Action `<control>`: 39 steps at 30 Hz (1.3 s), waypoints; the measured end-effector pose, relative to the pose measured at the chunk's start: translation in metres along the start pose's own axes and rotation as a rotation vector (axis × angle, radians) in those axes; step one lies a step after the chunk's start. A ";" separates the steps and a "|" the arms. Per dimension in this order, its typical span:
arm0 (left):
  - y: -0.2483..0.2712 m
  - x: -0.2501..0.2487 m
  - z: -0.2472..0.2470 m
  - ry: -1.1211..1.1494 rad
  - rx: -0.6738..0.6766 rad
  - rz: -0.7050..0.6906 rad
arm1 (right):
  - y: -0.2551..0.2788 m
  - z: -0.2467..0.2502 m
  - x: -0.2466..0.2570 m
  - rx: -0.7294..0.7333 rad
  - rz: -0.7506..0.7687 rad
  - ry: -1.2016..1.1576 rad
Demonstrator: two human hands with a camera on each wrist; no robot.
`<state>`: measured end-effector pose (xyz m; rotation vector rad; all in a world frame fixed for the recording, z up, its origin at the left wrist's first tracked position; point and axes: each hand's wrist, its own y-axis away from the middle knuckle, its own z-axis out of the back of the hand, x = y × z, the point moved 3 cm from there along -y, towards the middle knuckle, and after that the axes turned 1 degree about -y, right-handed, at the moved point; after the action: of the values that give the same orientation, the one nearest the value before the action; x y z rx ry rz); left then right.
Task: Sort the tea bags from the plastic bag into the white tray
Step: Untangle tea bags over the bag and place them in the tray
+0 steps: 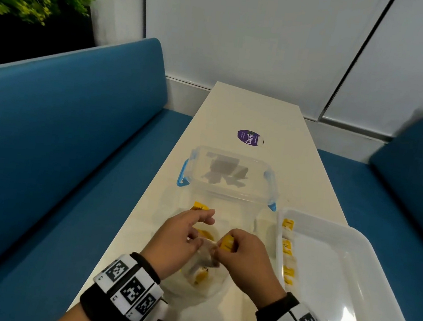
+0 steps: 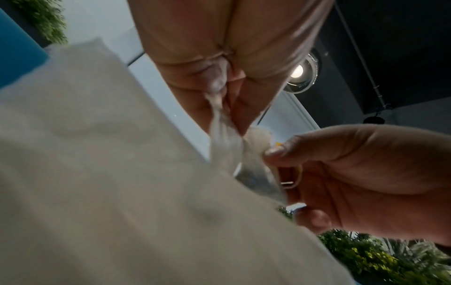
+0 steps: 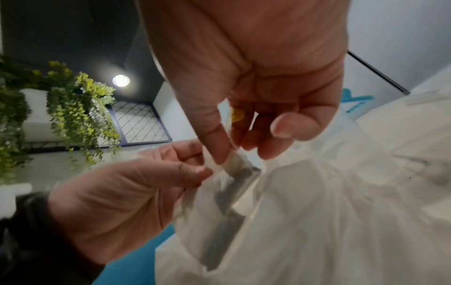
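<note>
A clear plastic bag lies crumpled on the white table, with yellow-tagged tea bags showing through it. My left hand pinches the bag's thin film between thumb and fingers. My right hand pinches a tea bag with a yellow tag at the bag's mouth, right beside the left fingertips. The white tray sits to the right of both hands. Several tea bags lie in a column along its left wall.
A clear lidded box with blue clips stands just beyond the bag. A purple round sticker is on the table farther back. Blue benches flank the narrow table on both sides.
</note>
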<state>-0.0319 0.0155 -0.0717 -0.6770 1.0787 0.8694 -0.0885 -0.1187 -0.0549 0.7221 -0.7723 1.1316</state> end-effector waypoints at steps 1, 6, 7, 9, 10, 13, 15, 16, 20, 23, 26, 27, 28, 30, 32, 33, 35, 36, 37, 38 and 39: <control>0.000 0.002 0.002 0.001 -0.008 0.002 | 0.000 0.001 0.000 0.007 -0.014 -0.031; 0.003 0.004 0.010 0.050 -0.082 0.009 | -0.002 0.010 -0.002 0.010 -0.056 -0.192; 0.003 0.004 0.011 0.057 -0.095 0.010 | -0.002 0.011 -0.002 0.018 -0.056 -0.202; 0.003 0.006 0.014 0.057 -0.134 0.020 | -0.002 0.011 -0.002 0.039 -0.058 -0.236; 0.003 0.007 0.016 0.049 -0.158 0.031 | -0.003 0.011 -0.002 0.045 -0.063 -0.265; 0.005 0.010 0.019 0.048 -0.202 0.080 | -0.005 0.017 -0.002 0.046 -0.081 -0.336; 0.007 0.011 0.020 0.078 -0.197 0.114 | -0.006 0.022 -0.002 0.060 -0.085 -0.312; 0.008 0.010 0.021 0.076 -0.196 0.121 | -0.006 0.024 -0.002 0.082 -0.088 -0.285; 0.008 0.008 0.024 0.012 -0.185 0.123 | -0.002 0.029 0.000 0.193 -0.094 -0.208; 0.007 0.004 0.025 0.028 -0.176 0.153 | -0.001 0.032 0.001 0.221 -0.056 -0.076; 0.007 0.001 0.028 0.032 -0.173 0.165 | 0.000 0.036 0.003 0.232 -0.009 -0.003; 0.006 0.001 0.029 0.018 -0.173 0.165 | 0.000 0.038 0.005 0.240 0.014 0.039; 0.007 0.001 0.030 0.009 -0.167 0.167 | 0.000 0.040 0.008 0.245 0.036 0.098; 0.007 0.001 0.028 0.001 -0.131 0.163 | 0.001 0.044 0.012 0.244 0.055 0.162; 0.009 0.000 0.025 0.012 -0.062 0.150 | 0.001 0.045 0.015 0.252 0.061 0.172; 0.010 -0.001 0.023 0.023 -0.027 0.135 | 0.001 0.044 0.016 0.249 0.063 0.170; 0.011 -0.002 0.020 0.054 0.022 0.103 | 0.001 0.041 0.017 0.246 0.078 0.164; 0.011 -0.003 0.019 0.067 0.035 0.088 | 0.000 0.039 0.016 0.244 0.089 0.162; 0.011 -0.003 0.019 0.071 0.042 0.073 | 0.000 0.037 0.016 0.240 0.100 0.158; 0.011 -0.004 0.019 0.069 0.042 0.062 | -0.001 0.035 0.015 0.236 0.103 0.147; 0.011 -0.005 0.019 0.071 0.033 0.052 | -0.002 0.033 0.014 0.235 0.104 0.129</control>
<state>-0.0338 0.0352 -0.0607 -0.6588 1.1766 0.8762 -0.0886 -0.1387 -0.0255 0.8028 -0.5785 1.3649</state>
